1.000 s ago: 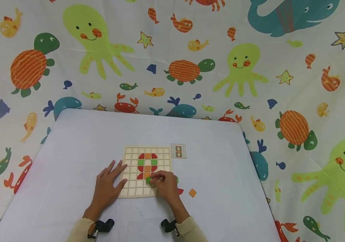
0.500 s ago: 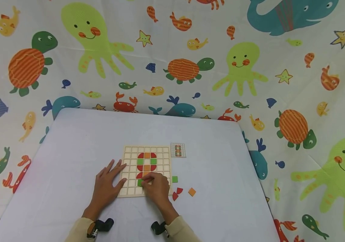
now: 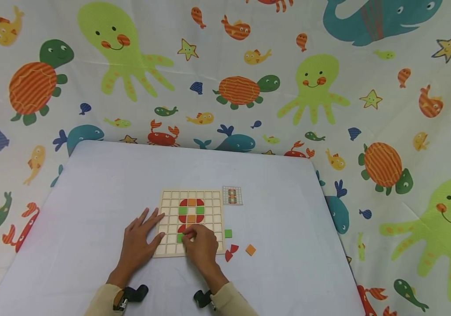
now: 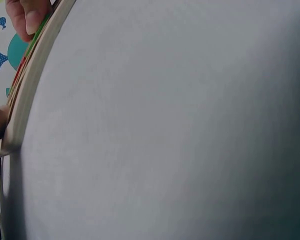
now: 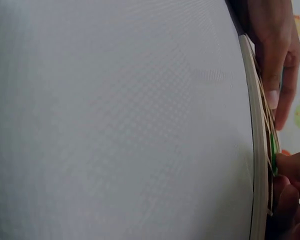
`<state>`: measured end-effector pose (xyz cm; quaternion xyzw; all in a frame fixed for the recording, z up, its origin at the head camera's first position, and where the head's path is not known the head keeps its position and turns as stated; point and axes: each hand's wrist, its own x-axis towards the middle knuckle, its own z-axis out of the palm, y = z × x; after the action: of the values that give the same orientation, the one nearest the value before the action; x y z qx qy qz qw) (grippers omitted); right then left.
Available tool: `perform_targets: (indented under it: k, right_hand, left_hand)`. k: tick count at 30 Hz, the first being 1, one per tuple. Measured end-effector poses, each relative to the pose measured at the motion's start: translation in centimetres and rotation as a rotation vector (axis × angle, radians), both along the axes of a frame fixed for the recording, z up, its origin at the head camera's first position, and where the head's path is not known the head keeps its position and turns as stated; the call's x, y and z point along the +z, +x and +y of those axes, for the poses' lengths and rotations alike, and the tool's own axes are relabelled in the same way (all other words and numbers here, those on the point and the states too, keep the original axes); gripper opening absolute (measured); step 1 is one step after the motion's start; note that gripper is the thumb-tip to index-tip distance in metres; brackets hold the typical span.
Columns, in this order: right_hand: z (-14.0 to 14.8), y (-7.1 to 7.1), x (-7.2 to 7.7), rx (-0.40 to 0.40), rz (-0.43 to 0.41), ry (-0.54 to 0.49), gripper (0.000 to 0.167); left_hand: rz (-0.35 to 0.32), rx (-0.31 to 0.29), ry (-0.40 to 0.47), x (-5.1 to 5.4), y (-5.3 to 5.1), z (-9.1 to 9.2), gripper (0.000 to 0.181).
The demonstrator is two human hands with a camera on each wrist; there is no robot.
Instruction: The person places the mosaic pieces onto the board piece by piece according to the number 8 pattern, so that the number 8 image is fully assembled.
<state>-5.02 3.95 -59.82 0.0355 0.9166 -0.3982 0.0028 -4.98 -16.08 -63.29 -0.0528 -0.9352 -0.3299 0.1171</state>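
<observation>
A square wooden grid board (image 3: 166, 249) lies on the white table. Red rounded tiles, orange tiles (image 3: 191, 202) and green tiles form a pattern in its middle columns. My left hand (image 3: 140, 237) rests with spread fingers at the board's left edge. Over the lower middle of the board, my right hand (image 3: 203, 245) pinches a green square tile (image 3: 179, 238) at a cell below a red tile (image 3: 182, 228). The right wrist view shows those fingertips against the green tile's edge (image 5: 273, 155). Cells beneath the right hand are hidden.
A small pattern card (image 3: 232, 196) lies by the board's upper right corner. Right of the board are a loose green tile (image 3: 228, 233), red tiles (image 3: 229, 255) and an orange tile (image 3: 250, 249). A sea-animal cloth (image 3: 265, 131) hangs behind the table.
My right hand has moved left across the board with the green tile, bringing it to a cell under the red tile. The left hand stays in place. The view shifts slightly.
</observation>
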Motion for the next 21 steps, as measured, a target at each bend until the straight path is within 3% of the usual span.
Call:
perform_targets:
  k: [10,21]
  right_hand:
    - [3.1,-0.1,0.2,-0.056,0.051,-0.065,0.012]
    - [9.6,-0.2,0.8,-0.176,-0.020,-0.019,0.024]
  left_hand:
    - [0.007,0.001,0.012,-0.3,0.0,-0.1,0.061]
    - [0.014,0.003,0.016,-0.3,0.0,-0.1,0.062]
